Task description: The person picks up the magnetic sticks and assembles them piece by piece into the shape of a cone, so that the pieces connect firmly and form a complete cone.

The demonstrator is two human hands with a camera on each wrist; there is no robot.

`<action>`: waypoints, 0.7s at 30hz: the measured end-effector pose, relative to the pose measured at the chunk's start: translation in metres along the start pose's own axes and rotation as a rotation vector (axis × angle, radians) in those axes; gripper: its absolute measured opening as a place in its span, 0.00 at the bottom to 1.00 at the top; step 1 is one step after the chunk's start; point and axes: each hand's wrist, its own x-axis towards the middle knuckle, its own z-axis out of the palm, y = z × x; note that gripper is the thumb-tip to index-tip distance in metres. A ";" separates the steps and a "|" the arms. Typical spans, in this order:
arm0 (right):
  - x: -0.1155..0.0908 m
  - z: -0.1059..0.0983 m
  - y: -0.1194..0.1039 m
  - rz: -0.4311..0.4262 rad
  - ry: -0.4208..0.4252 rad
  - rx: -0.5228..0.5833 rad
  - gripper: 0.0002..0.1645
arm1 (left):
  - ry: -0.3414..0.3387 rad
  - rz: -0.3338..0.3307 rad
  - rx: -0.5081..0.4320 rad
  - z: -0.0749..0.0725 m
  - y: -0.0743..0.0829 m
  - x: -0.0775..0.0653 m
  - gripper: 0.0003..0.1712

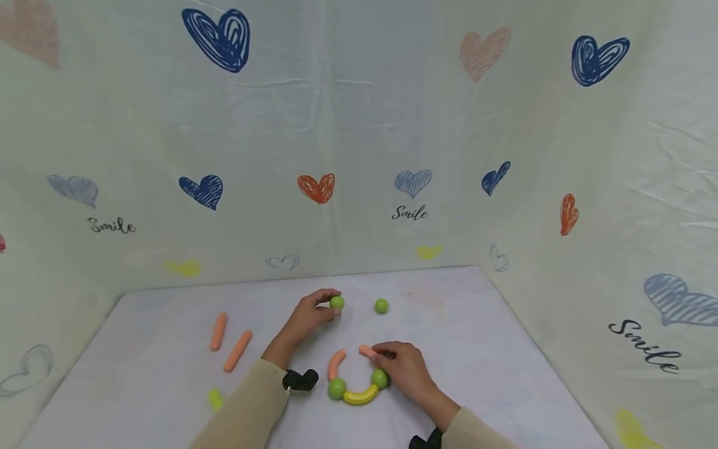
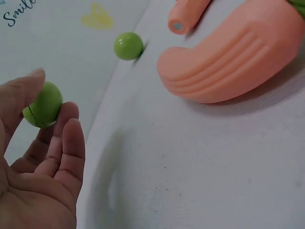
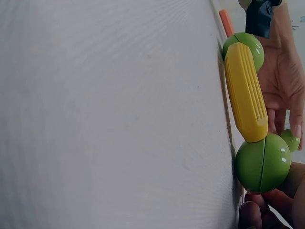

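My left hand (image 1: 307, 321) pinches a green ball (image 2: 46, 106) between thumb and fingers, raised over the far middle of the table in the left wrist view. My right hand (image 1: 408, 371) grips a curved orange piece (image 1: 366, 350), its far end poking out past the fingertips and the rest hidden. Beside that hand lies a joined chain: a curved orange piece (image 1: 336, 363), a green ball (image 1: 336, 389), a curved yellow piece (image 1: 361, 396) and another green ball (image 1: 379, 378). Together they form a ring with a gap at the far side.
One loose green ball (image 1: 381, 305) sits beyond the ring. To the left lie two straight orange sticks (image 1: 219, 332) and a yellow-green piece (image 1: 215, 399), partly behind the left sleeve. A heart-printed cloth (image 1: 359, 137) hangs behind and beside the white table (image 1: 477, 312).
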 end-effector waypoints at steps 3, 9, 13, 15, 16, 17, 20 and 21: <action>0.000 0.000 0.001 0.009 0.003 0.003 0.14 | 0.010 0.006 0.017 0.002 -0.001 -0.006 0.22; 0.000 0.001 0.001 -0.002 0.014 -0.004 0.15 | 0.014 0.031 0.110 0.010 0.001 -0.019 0.23; 0.000 0.001 0.001 -0.005 0.020 -0.007 0.15 | 0.004 0.033 0.166 0.016 0.001 -0.026 0.24; 0.000 0.001 0.001 -0.007 0.019 -0.007 0.15 | -0.004 0.036 0.205 0.019 0.000 -0.030 0.22; 0.000 0.001 0.000 -0.009 0.018 -0.011 0.15 | -0.009 0.037 0.222 0.020 -0.001 -0.032 0.21; -0.001 0.001 0.000 -0.010 0.018 -0.010 0.15 | -0.014 0.040 0.237 0.021 -0.001 -0.033 0.20; -0.001 0.000 -0.001 -0.015 0.019 -0.010 0.15 | -0.026 0.055 0.267 0.024 -0.003 -0.038 0.21; -0.001 0.000 -0.002 -0.015 0.019 -0.009 0.15 | -0.032 0.056 0.272 0.025 -0.004 -0.040 0.21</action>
